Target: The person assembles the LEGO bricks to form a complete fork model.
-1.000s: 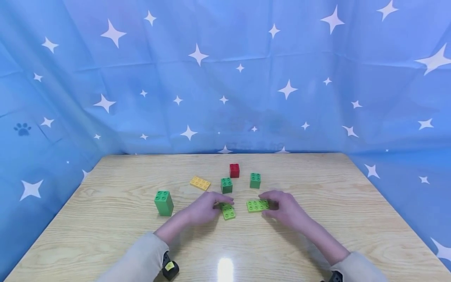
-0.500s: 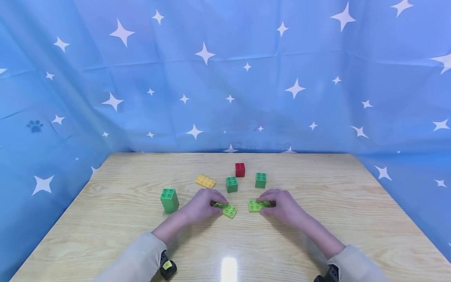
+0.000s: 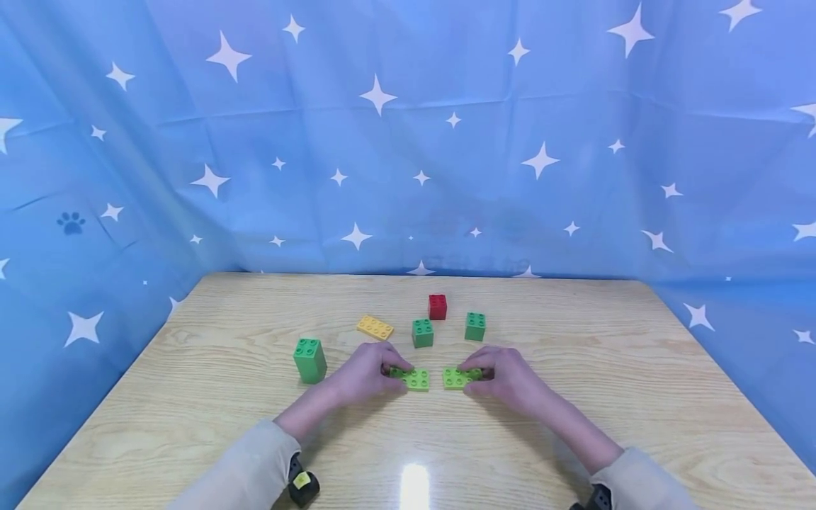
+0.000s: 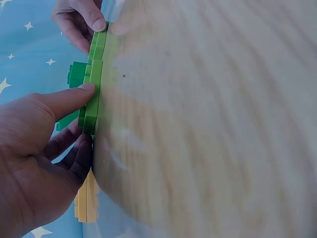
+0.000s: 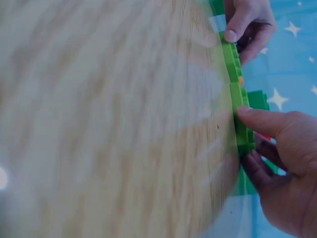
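Note:
Two flat lime-green toy bricks lie on the wooden table, end toward end with a small gap between them in the head view. My left hand (image 3: 372, 372) pinches the left lime-green brick (image 3: 417, 380) between thumb and fingers; the left wrist view shows the thumb on the near side of this brick (image 4: 92, 106). My right hand (image 3: 506, 377) grips the right lime-green brick (image 3: 454, 380) the same way, its thumb along the near side of the brick (image 5: 241, 121) in the right wrist view. The fingers cover the outer ends of both bricks.
Behind the hands stand two dark green bricks (image 3: 423, 333) and a red brick (image 3: 437, 307). A flat yellow brick (image 3: 375, 327) lies behind the left hand. Farther left is a tall green brick (image 3: 310, 361). A blue star-printed curtain (image 3: 408, 142) hangs behind the table (image 3: 574, 304).
The left lime-green brick has been turned from pointing away to lying sideways, in line with the right one. The right hand has closed on its brick and brought it slightly toward the left one.

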`<state>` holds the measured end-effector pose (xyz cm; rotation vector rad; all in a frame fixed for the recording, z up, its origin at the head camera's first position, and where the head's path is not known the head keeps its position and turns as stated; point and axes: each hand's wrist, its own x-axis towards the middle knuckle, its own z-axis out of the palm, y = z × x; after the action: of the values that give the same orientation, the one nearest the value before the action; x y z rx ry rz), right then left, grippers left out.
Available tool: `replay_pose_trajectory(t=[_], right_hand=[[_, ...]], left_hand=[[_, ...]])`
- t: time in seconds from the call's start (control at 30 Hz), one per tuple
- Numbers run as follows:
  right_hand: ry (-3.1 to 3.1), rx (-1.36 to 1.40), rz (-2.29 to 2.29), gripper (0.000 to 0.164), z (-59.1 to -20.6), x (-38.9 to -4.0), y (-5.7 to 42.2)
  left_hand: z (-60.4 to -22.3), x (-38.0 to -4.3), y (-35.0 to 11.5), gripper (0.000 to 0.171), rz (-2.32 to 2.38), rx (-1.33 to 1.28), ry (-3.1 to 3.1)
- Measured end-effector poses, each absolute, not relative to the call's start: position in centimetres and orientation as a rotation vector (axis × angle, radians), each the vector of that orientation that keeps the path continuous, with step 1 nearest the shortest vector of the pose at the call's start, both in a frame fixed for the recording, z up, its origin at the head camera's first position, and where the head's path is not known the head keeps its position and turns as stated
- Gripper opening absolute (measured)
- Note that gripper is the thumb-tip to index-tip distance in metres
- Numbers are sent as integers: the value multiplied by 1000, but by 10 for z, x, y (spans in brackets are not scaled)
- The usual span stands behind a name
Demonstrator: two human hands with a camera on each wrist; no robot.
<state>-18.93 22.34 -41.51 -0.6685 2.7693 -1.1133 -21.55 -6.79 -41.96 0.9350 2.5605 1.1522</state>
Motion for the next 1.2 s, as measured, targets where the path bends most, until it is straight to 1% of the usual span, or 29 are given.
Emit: replay_pose_trajectory(t=[0.43,0.87,1.03,1.2], right_hand=[[2798,-751,-1060,30,-418,-189,213],[2835,-765,-1041,30,-419,-186,206],[2839,-836,-1047,31,-419,-183,204],[2859,-839,-1045,31,-418,-182,203]], left_hand=[[-422,-215,-63,30,1124,980,2559],[-424,-216,-64,30,1149,945,2552],[-424,-216,-64,30,1142,932,2554],[-424,-217,-64,30,1130,935,2561]])
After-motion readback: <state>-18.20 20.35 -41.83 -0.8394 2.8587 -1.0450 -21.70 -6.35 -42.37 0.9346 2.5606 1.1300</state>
